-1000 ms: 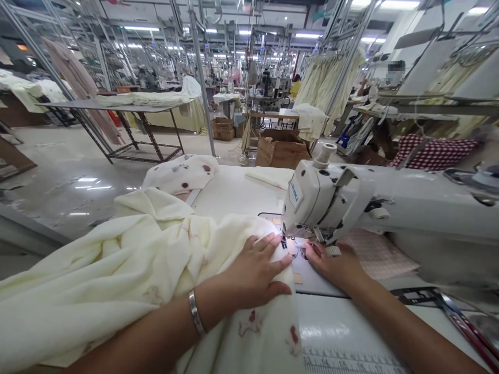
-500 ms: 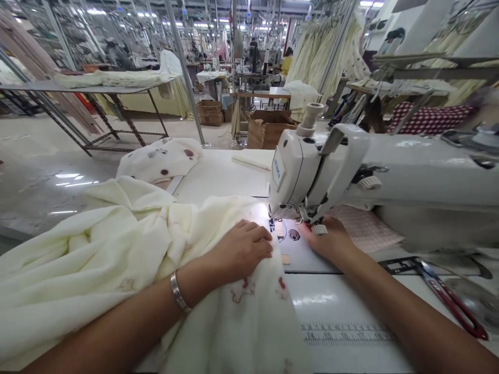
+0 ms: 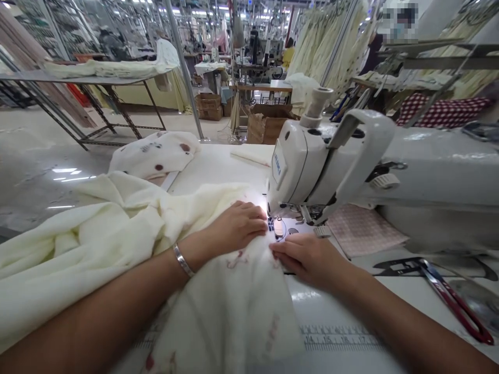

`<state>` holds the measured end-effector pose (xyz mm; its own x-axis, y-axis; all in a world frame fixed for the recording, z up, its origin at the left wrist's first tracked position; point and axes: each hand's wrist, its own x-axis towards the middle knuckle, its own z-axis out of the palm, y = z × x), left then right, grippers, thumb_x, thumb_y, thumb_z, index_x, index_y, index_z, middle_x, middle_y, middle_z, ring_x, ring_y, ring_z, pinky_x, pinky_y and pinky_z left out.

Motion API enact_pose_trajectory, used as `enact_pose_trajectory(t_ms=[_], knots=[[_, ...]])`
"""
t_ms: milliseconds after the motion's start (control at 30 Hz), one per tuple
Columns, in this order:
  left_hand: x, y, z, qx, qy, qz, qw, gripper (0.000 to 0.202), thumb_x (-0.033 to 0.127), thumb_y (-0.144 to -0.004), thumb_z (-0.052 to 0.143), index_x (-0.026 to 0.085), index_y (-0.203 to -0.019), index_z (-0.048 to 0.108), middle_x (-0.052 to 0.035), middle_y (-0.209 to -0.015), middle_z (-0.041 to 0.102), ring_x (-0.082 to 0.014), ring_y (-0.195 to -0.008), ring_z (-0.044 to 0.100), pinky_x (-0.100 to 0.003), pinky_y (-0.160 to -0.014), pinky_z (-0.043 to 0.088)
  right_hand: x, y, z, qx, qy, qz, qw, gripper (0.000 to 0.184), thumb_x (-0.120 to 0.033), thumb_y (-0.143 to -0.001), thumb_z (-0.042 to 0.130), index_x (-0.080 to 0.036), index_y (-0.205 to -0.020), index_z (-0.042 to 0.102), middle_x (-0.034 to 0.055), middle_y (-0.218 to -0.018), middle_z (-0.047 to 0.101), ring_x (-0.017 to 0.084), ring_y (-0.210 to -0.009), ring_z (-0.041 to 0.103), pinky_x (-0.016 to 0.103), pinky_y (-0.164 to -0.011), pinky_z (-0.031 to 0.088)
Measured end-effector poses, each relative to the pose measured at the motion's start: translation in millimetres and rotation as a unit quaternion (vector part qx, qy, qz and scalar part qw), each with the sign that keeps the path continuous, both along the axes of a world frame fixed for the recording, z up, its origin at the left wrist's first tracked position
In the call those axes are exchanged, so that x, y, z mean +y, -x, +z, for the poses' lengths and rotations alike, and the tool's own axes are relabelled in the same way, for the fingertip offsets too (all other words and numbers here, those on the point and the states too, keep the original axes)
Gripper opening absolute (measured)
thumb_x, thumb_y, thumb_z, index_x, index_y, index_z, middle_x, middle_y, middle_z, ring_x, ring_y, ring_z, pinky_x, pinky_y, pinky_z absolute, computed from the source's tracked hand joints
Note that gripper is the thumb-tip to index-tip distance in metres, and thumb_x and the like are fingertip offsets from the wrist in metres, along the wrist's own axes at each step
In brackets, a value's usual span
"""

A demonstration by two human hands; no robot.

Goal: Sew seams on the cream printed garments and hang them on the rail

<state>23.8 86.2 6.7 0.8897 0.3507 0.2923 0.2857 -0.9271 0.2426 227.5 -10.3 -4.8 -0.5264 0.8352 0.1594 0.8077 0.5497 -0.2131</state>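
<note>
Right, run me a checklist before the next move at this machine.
1. Left hand flat on the soft cream fabric: ok.
2. Right hand on the fabric, clear of the needle area: ok.
3. Needle area of the white JUKI sewing machine: cannot tell, glare and small parts hide it.
4. Bulk of the fabric left of the left forearm: not ok, lying in loose folds.
5. Red-handled thread snips on the white sewing table, off the fabric: ok.
</note>
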Motion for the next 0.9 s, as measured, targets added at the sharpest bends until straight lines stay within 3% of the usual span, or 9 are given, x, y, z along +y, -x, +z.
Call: enact_pose_trajectory(t_ms=[133, 233, 300, 400, 567, 900], knots=[[3, -5, 6.5, 0.015, 0.001, 0.023, 1.0, 0.021, 0.023, -0.091, 0.047, 0.02, -0.079, 0.064, -0.002, -0.083, 0.058, -0.0155, -0.082, 0.051, -0.03, -0.078, 0.036, -3, -2, -0.4, 0.004, -0.007, -0.039, 0.999, 0.028, -0.037, -0.094, 0.036, -0.027, -0.103, 0.06, -0.0007, -0.079, 0.063, 0.012, -0.066, 0.057, 0.022, -0.051, 0.03], [-6, -8, 12.3, 0.048, 0.01, 0.089, 0.995, 0.017, 0.017, -0.089, 0.047, 0.017, -0.077, 0.059, -0.0021, -0.082, 0.058, -0.0168, -0.08, 0.053, -0.032, -0.081, 0.038, -7, 0, 2.3, 0.01, -0.02, -0.085, 0.996, 0.032, -0.049, -0.09, 0.041, -0.024, -0.099, 0.06, 0.0014, -0.082, 0.063, 0.015, -0.066, 0.058, 0.023, -0.049, 0.03], [-14, -8, 12.3, 0.046, 0.013, 0.145, 0.988, 0.011, 0.013, -0.087, 0.046, 0.016, -0.087, 0.057, -0.004, -0.088, 0.059, -0.0191, -0.086, 0.054, -0.036, -0.087, 0.037, -10, 5, 4.6, 0.008, -0.021, -0.099, 0.995, 0.033, -0.052, -0.086, 0.046, -0.022, -0.091, 0.06, 0.001, -0.076, 0.061, 0.015, -0.06, 0.056, 0.024, -0.047, 0.029], [-20, -5, 4.8, 0.041, 0.016, 0.193, 0.98, 0.026, 0.013, -0.087, 0.043, 0.013, -0.112, 0.048, -0.0109, -0.114, 0.056, -0.0242, -0.11, 0.049, -0.044, -0.099, 0.03, -13, 13, 6.0, 0.006, -0.02, -0.086, 0.996, 0.026, -0.043, -0.088, 0.047, -0.021, -0.08, 0.057, 0.0, -0.072, 0.057, 0.013, -0.057, 0.054, 0.024, -0.049, 0.032], [-13, -5, -9.9, 0.067, 0.018, 0.203, 0.977, 0.044, 0.022, -0.092, 0.034, 0.011, -0.134, 0.03, -0.0157, -0.14, 0.037, -0.0284, -0.132, 0.028, -0.05, -0.107, 0.018, -9, 13, -0.1, 0.013, -0.052, -0.072, 0.996, 0.026, -0.029, -0.092, 0.038, -0.021, -0.072, 0.052, -0.0013, -0.065, 0.054, 0.012, -0.057, 0.054, 0.024, -0.051, 0.036], [9, -10, -14.2, 0.057, 0.015, 0.189, 0.98, 0.043, 0.024, -0.094, 0.032, 0.009, -0.134, 0.031, -0.017, -0.141, 0.036, -0.0279, -0.132, 0.028, -0.051, -0.107, 0.016, 1, -9, -10.4, 0.012, -0.096, -0.112, 0.989, 0.028, -0.034, -0.092, 0.038, -0.023, -0.075, 0.059, 0.0029, -0.073, 0.063, 0.017, -0.068, 0.061, 0.029, -0.062, 0.047]])
